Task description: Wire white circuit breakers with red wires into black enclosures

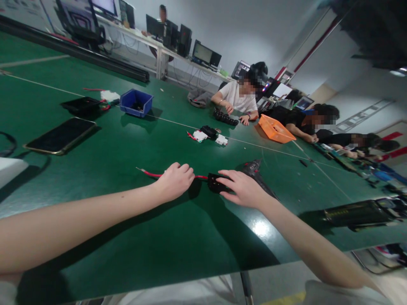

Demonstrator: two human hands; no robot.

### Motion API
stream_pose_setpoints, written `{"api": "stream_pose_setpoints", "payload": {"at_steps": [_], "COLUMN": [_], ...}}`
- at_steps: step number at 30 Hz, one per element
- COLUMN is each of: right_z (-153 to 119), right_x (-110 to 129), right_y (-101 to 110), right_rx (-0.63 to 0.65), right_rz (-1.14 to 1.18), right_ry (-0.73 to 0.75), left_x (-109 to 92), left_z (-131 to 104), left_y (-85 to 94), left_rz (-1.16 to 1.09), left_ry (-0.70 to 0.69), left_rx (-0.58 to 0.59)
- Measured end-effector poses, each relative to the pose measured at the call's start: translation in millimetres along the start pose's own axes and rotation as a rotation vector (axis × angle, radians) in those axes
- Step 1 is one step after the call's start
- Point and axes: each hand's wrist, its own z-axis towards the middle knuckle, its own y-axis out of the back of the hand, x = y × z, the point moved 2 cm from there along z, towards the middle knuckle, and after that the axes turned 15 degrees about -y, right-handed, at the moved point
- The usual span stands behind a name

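My left hand (176, 181) is closed around a red wire (151, 173), whose bare end sticks out to the left. On the other side of that hand the red wire runs right into a small black plastic housing (215, 183). My right hand (241, 187) rests over the housing with its fingers on the top and near side, holding it against the green table. A dark power screwdriver (254, 169) lies just behind my right hand, partly hidden by it. The inside of the housing is too small to make out.
A phone (62, 134), a black tray (80, 106) and a blue bin (136, 103) lie at the left. White-and-black parts (208, 133) sit ahead. An orange basket (276, 128) stands near people seated across the table. A dark bottle (358, 213) lies at the right.
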Motion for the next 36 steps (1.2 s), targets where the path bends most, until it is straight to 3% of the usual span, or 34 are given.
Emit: {"api": "stream_pose_setpoints", "payload": {"at_steps": [3,7,9,11,14,19,25,32,36], "right_z": [-9,-32,-47,-61,-69,-52,-38,-47,-49], "right_x": [-20,-74,-105,-130,-150,-159,-160,-134,-115], "right_y": [14,21,14,0,-22,-41,-45,-31,-6], "right_rx": [-0.026,-0.029,0.027,0.179,0.297,0.231,0.242,0.149,0.045], "right_rz": [-0.057,-0.155,-0.203,-0.108,0.046,0.139,0.326,0.641,0.895], "right_ry": [-0.09,-0.417,-0.634,-0.799,-0.87,-0.991,-1.137,-1.243,-1.249], "left_x": [0,0,0,-1,0,0,0,-1,-1], "left_z": [0,1,1,1,1,1,1,-1,-1], "left_y": [1.1,2.9,3.4,3.7,4.4,3.8,0.1,0.9,2.0], "left_rz": [0.008,0.011,0.01,0.011,0.014,0.027,0.03,0.033,0.029], "left_ry": [-0.003,-0.006,-0.006,-0.007,-0.008,-0.008,-0.008,-0.009,-0.005], "left_rx": [0.006,0.003,-0.003,-0.005,-0.01,-0.01,-0.011,-0.021,-0.017]}}
